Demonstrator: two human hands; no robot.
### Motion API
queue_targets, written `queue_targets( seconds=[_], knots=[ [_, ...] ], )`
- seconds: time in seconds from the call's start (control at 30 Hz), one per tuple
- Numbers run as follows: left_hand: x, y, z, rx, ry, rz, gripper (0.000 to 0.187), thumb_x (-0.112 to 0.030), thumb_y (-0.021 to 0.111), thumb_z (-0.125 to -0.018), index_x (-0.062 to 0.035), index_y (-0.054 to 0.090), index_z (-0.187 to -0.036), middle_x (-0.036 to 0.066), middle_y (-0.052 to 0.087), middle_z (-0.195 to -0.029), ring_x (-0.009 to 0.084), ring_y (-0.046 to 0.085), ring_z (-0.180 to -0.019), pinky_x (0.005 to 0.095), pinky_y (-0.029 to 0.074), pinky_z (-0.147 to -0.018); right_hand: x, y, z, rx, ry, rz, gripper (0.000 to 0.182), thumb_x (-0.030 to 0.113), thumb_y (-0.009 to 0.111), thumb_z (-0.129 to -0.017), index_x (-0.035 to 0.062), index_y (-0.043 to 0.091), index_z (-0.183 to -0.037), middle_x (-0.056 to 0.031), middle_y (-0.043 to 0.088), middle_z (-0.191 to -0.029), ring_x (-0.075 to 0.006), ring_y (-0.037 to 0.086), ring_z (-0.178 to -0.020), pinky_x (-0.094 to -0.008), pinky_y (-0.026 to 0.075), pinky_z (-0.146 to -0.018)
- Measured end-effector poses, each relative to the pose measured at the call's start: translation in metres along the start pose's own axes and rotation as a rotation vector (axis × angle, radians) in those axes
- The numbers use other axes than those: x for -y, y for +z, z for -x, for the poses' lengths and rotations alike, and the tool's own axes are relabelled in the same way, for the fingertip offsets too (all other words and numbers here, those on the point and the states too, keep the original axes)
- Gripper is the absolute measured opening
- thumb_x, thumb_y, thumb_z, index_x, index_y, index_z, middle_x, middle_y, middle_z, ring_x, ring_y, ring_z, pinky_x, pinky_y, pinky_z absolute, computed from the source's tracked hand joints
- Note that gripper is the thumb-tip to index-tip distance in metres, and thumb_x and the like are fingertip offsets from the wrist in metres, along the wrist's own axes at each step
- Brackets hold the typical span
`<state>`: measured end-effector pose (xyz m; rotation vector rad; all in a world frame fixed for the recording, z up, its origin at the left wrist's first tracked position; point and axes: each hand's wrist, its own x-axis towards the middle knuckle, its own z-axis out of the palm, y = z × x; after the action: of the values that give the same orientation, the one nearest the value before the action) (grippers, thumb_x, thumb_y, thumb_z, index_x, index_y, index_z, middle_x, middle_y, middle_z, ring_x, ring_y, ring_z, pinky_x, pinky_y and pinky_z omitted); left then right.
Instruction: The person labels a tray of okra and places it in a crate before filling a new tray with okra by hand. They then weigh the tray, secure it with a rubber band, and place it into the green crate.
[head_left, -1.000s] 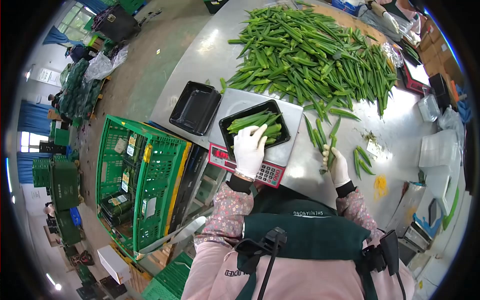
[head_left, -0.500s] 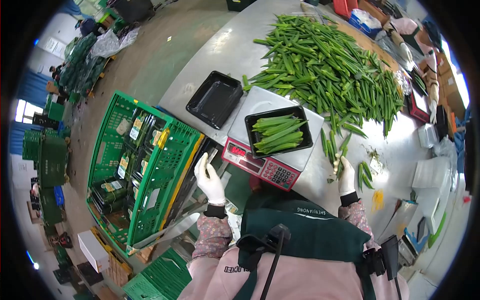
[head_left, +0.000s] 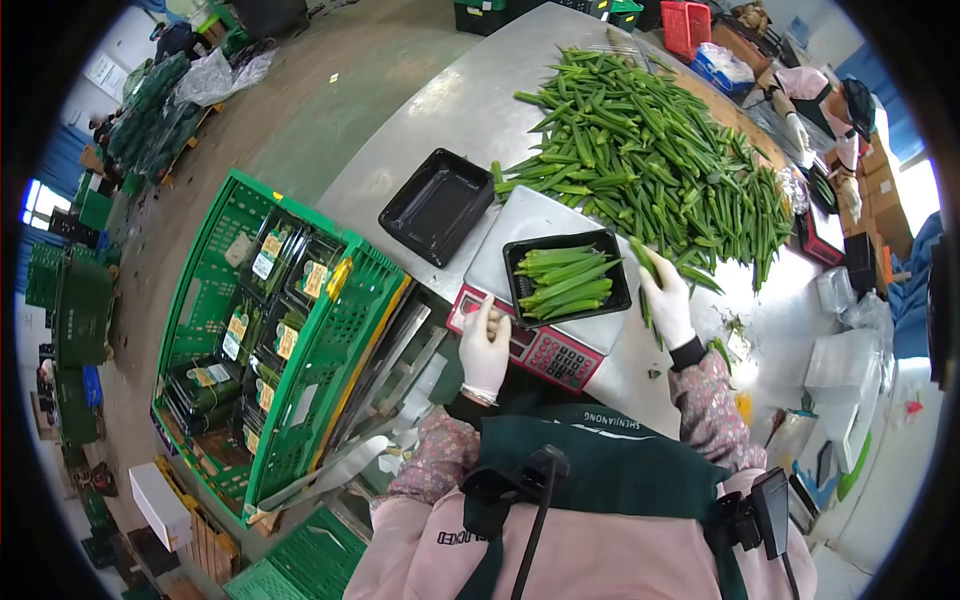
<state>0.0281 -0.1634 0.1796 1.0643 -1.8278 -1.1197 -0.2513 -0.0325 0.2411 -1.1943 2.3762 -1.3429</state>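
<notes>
My gloved left hand (head_left: pixel 485 350) is over the left end of the red weighing scale (head_left: pixel 565 360), hiding part of its display. Its fingers are drawn together and nothing shows in them. My right hand (head_left: pixel 668 305), also in a white glove, grips green okra (head_left: pixel 643 258) just right of the filled tray. This black tray (head_left: pixel 625 297) sits on the scale's metal plate (head_left: pixel 535 208), with several okra pods (head_left: pixel 565 280) lying side by side in it. An empty black tray (head_left: pixel 437 207) rests on the table, left of the plate.
A large okra pile (head_left: pixel 660 160) covers the far part of the metal table (head_left: pixel 400 130). At my left, a green crate (head_left: pixel 335 350) holds packed trays (head_left: pixel 235 335). Another person (head_left: pixel 815 100) works at the far right, near a red crate (head_left: pixel 685 28).
My left hand has moved right to the scale and its fingers have closed. My right hand has moved up and left toward the filled tray, carrying okra.
</notes>
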Motion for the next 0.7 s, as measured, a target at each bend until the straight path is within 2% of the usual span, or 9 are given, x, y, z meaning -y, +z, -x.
queue_targets(
  seconds=[0.03, 0.1, 0.27, 0.37, 0.43, 0.47, 0.57, 0.63, 0.7],
  knots=[
    [-0.006, 0.005, -0.003, 0.038, -0.058, 0.032, 0.049, -0.009, 0.070, -0.088, -0.0042, 0.057, -0.135, 0.004, 0.057, -0.090, 0.0124, 0.056, -0.070, 0.0263, 0.050, -0.066, 0.007, 0.005, -0.011, 0.019, -0.102, 0.025, 0.036, 0.012, 0.063, -0.093, 0.0026, 0.060, -0.128, -0.0144, 0.067, -0.114, -0.0249, 0.065, -0.103, -0.0315, 0.049, -0.090],
    [-0.004, 0.014, -0.011, 0.067, -0.057, -0.013, 0.049, -0.010, 0.069, -0.089, -0.0039, 0.057, -0.135, 0.004, 0.056, -0.085, 0.0137, 0.055, -0.068, 0.0284, 0.049, -0.065, 0.019, 0.009, -0.025, -0.010, -0.109, 0.102, 0.033, 0.012, 0.063, -0.093, 0.0048, 0.061, -0.125, -0.0159, 0.067, -0.111, -0.0290, 0.065, -0.103, -0.0332, 0.050, -0.089],
    [0.003, 0.019, -0.030, 0.129, -0.026, -0.031, 0.046, -0.009, 0.068, -0.089, -0.0036, 0.058, -0.133, 0.004, 0.054, -0.078, 0.0152, 0.054, -0.066, 0.0312, 0.047, -0.065, -0.072, 0.002, -0.041, -0.138, 0.130, 0.163, 0.038, 0.017, 0.062, -0.093, 0.0029, 0.060, -0.128, -0.0196, 0.066, -0.118, -0.0325, 0.064, -0.109, -0.0369, 0.049, -0.095],
    [-0.003, 0.015, -0.036, 0.168, -0.046, -0.021, 0.045, -0.008, 0.067, -0.089, -0.0036, 0.059, -0.133, 0.004, 0.053, -0.076, 0.0147, 0.053, -0.066, 0.0307, 0.046, -0.064, -0.094, -0.006, -0.045, -0.143, 0.196, 0.232, 0.044, 0.018, 0.059, -0.095, -0.0009, 0.053, -0.135, -0.0243, 0.059, -0.129, -0.0358, 0.058, -0.118, -0.0391, 0.044, -0.103],
    [-0.008, 0.013, -0.037, 0.197, -0.085, -0.064, 0.044, -0.004, 0.065, -0.089, -0.0023, 0.060, -0.132, 0.004, 0.057, -0.081, 0.0113, 0.052, -0.068, 0.0264, 0.047, -0.065, -0.079, -0.001, -0.042, -0.098, -0.057, 0.292, 0.051, 0.019, 0.058, -0.096, -0.0025, 0.046, -0.140, -0.0251, 0.050, -0.141, -0.0361, 0.049, -0.130, -0.0397, 0.037, -0.110],
    [-0.007, 0.014, -0.037, 0.197, -0.067, -0.070, 0.044, -0.003, 0.065, -0.089, -0.0017, 0.060, -0.133, 0.004, 0.057, -0.080, 0.0111, 0.052, -0.068, 0.0264, 0.046, -0.064, -0.070, 0.007, -0.039, -0.060, 0.068, 0.152, 0.055, 0.022, 0.056, -0.097, -0.0039, 0.041, -0.144, -0.0249, 0.042, -0.148, -0.0352, 0.039, -0.139, -0.0393, 0.030, -0.116],
    [-0.003, 0.017, -0.036, 0.203, -0.055, -0.033, 0.044, -0.003, 0.064, -0.090, -0.0011, 0.059, -0.133, 0.004, 0.056, -0.079, 0.0113, 0.052, -0.069, 0.0273, 0.045, -0.063, -0.044, 0.042, -0.014, 0.031, -0.001, 0.092, 0.061, 0.027, 0.059, -0.096, -0.0039, 0.040, -0.145, -0.0263, 0.041, -0.149, -0.0357, 0.036, -0.141, -0.0398, 0.027, -0.118],
    [-0.012, 0.017, -0.034, 0.222, -0.058, -0.045, 0.044, -0.002, 0.063, -0.090, -0.0006, 0.058, -0.134, 0.005, 0.056, -0.080, 0.0123, 0.052, -0.071, 0.0276, 0.046, -0.064, -0.010, 0.051, 0.002, 0.100, -0.151, 0.270, 0.072, 0.036, 0.065, -0.092, -0.0055, 0.038, -0.144, -0.0306, 0.035, -0.149, -0.0434, 0.033, -0.141, -0.0462, 0.026, -0.117],
    [-0.007, 0.018, -0.033, 0.204, 0.024, -0.082, 0.045, -0.005, 0.064, -0.090, 0.0005, 0.058, -0.134, 0.008, 0.056, -0.081, 0.0162, 0.053, -0.072, 0.0303, 0.047, -0.066, 0.002, 0.048, 0.004, 0.119, -0.223, 0.478, 0.080, 0.044, 0.066, -0.089, -0.0065, 0.038, -0.144, -0.0308, 0.035, -0.149, -0.0436, 0.031, -0.141, -0.0489, 0.024, -0.117]
  ],
)
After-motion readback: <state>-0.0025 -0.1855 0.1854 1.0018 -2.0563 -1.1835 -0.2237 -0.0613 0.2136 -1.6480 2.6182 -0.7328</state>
